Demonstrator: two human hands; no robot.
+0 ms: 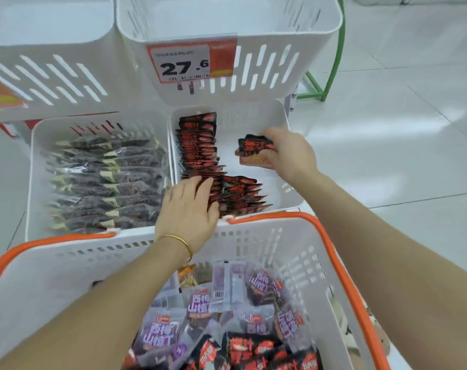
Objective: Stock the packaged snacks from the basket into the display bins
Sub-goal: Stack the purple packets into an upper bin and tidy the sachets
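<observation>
Red-black packets [255, 149] were gripped in the right hand [291, 153] over the bin [243, 113]. Left of that grip, the left hand [189, 206] pressed flat-fingered on a row [197, 145]. The basket [67, 276] sat nearer.

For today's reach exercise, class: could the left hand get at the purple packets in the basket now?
Probably yes. The left hand only rests on red-black packets; the purple packets lie uncovered in the open basket beneath its forearm.
</observation>
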